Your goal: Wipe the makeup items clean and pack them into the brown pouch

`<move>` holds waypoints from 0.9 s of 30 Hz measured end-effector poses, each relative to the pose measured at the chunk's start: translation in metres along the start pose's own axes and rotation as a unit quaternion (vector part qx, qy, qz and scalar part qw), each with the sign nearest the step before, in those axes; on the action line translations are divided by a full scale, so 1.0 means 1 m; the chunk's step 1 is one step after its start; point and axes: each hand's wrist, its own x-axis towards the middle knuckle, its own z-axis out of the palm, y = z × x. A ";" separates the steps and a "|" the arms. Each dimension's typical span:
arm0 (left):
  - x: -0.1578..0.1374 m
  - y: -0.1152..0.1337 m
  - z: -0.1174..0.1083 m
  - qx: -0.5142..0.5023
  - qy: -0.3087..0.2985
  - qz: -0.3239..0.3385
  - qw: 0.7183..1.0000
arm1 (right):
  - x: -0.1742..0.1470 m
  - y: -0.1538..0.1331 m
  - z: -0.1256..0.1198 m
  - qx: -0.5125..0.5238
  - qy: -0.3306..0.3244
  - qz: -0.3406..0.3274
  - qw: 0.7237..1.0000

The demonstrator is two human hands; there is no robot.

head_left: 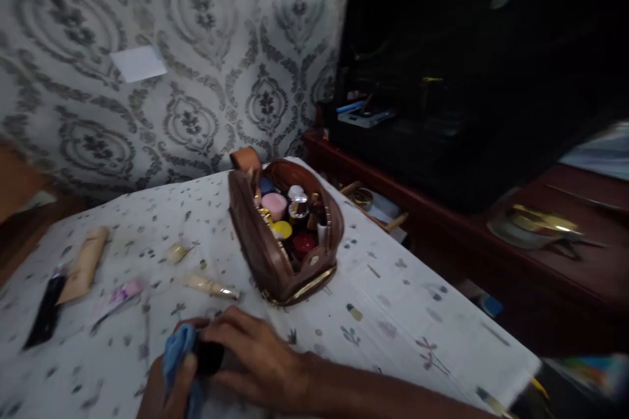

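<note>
- My right hand (260, 350) grips a small, blurred black object (210, 359).
- My left hand (181, 383) pinches a crumpled light-blue cloth (175, 355) against it, over the white print-covered table (393, 334).
- Beyond, an open brown leather bag (253, 239) stands near the table's far right corner.
- A beige tube (88, 262) lies toward its left edge.

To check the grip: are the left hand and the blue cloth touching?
Touching: in the head view, the left hand clasps the blue cloth, thumb across it.

Blue cloth (179, 348); black object (211, 356); brown bag (253, 242); white wallpaper (236, 6), grey damask.
</note>
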 end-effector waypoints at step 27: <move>-0.017 0.013 -0.001 -0.045 -0.017 -0.007 0.999 | 0.006 -0.062 -0.075 -0.165 0.146 -0.103 0.970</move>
